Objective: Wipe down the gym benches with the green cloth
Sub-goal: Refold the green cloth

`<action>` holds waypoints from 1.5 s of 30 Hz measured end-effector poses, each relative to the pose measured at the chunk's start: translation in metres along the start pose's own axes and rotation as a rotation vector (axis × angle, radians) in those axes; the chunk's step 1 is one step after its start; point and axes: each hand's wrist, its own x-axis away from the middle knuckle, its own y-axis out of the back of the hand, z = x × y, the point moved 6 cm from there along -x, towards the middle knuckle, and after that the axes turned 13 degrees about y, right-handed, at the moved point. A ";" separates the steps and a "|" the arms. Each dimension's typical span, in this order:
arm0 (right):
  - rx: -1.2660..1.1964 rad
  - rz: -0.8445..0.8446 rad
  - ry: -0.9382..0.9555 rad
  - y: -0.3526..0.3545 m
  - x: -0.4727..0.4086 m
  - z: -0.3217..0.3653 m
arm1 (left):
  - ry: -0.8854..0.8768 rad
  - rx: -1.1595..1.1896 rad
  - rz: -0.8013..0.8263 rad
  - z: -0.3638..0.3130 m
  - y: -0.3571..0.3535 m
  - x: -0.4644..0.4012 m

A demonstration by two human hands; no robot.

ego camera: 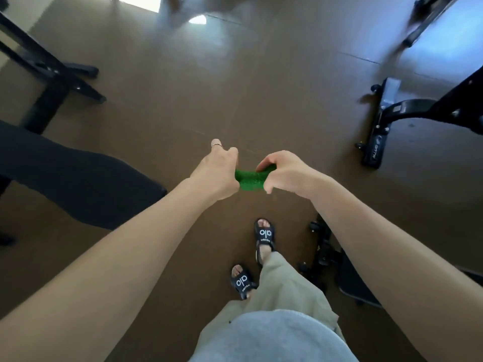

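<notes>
The green cloth point(251, 179) is bunched up in front of me, held between both hands above the brown floor. My left hand point(218, 171) grips its left end, with a ring on one finger. My right hand point(283, 172) pinches its right end from above. A black padded bench point(73, 176) lies at the left, its near end about level with my left forearm. Another bench point(441, 35) with a shiny pad stands at the far right. A third bench's pad point(352, 280) shows under my right forearm.
Black metal frame legs point(60, 77) spread over the floor at the upper left. The right bench's base with small wheels point(379, 131) sits on the floor. My feet in black sandals point(264, 235) stand on the brown floor point(209, 87) between the benches.
</notes>
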 end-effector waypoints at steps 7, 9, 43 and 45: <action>0.253 -0.103 0.143 0.105 -0.080 -0.022 | -0.170 -0.206 0.022 -0.091 0.057 -0.112; 0.275 -0.101 0.159 0.136 -0.103 -0.026 | -0.225 -0.256 0.040 -0.119 0.073 -0.143; -1.253 -0.850 -0.011 0.859 -0.436 -0.213 | -0.369 0.511 0.134 -0.760 0.405 -0.698; -1.317 -0.806 -0.031 0.901 -0.452 -0.226 | -0.338 0.472 0.111 -0.800 0.419 -0.724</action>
